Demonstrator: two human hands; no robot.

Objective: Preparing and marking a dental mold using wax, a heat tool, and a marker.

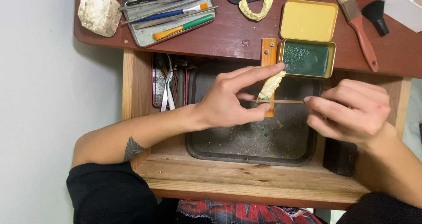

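The left hand (pixel 226 102) holds a pale yellow dental cast (pixel 271 85) over a dark tray (pixel 246 151) that sits in an open wooden drawer (pixel 246 175) below the front edge of the reddish-brown surface (pixel 228 35). Its fingers are closed on the cast: the forefinger lies stretched along the upper side and the thumb presses from beneath. The right hand (pixel 351 112) pinches a thin, straight tool (pixel 281 102) between thumb and forefinger, its other fingers curled in. The tool runs level toward the left hand, and its tip seems to meet the lower end of the cast, though the exact contact is hard to make out.

Just behind the cast, at the front edge of the surface, stands an open yellow tin (pixel 307 57) filled with dark green material, its lid (pixel 309 19) tilted back. A narrow orange wooden peg (pixel 269 52) hangs from the same edge, beside the tin. Farther back lies a second tooth-shaped cast (pixel 256 9), and toward the right edge a red-handled brush (pixel 360 28) and a black brush (pixel 377 14). Near the left back corner a metal tray (pixel 145 37) carries long instruments, with a rough white stone block (pixel 100 11) at its left. Pliers (pixel 168 85) rest in the drawer's left compartment. Green crumbs dot the dark tray.
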